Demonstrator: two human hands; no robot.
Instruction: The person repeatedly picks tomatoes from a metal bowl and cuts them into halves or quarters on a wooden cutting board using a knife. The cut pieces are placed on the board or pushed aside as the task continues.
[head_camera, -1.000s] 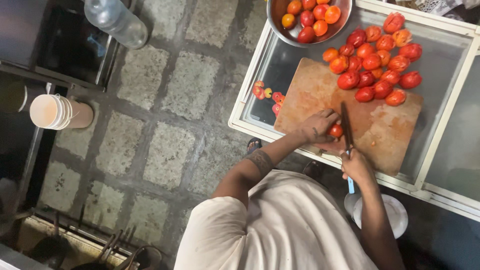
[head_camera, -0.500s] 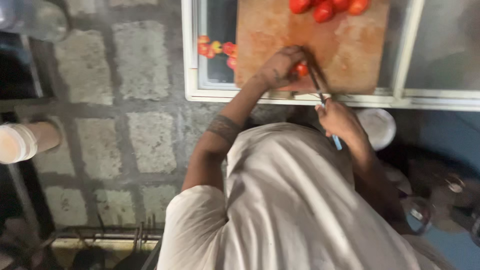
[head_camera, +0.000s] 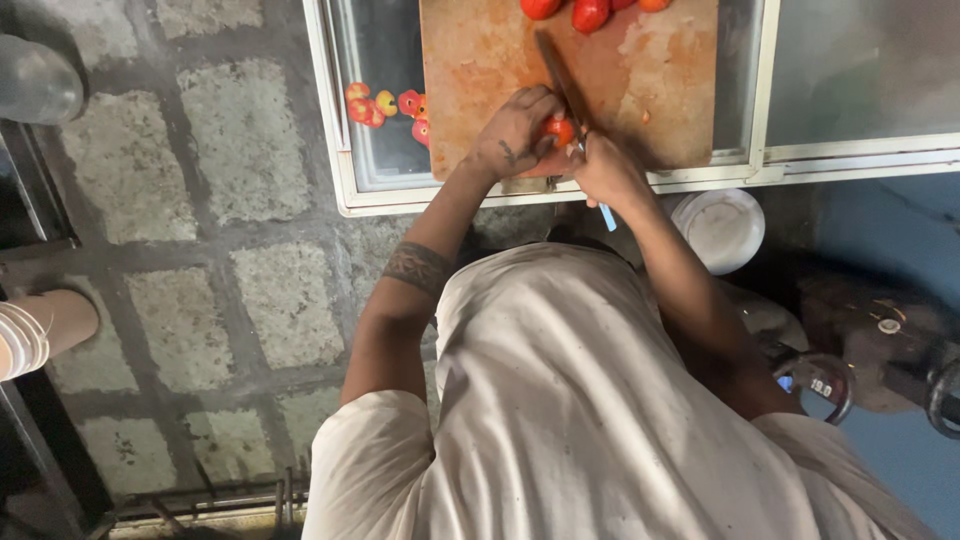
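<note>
The left hand (head_camera: 517, 135) curls its fingers (head_camera: 540, 105) over a red tomato (head_camera: 560, 130), pinning it on the wooden cutting board (head_camera: 480, 70). The right hand (head_camera: 605, 170) grips a knife (head_camera: 560, 85) just beside it, blade touching the tomato.

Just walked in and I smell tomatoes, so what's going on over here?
A person is cutting a tomato on a wooden cutting board. The left hand steadies it while the right hand works a knife against it. A few whole tomatoes wait at the board's far edge, and cut pieces lie off the board's left side on the glass top.
</note>
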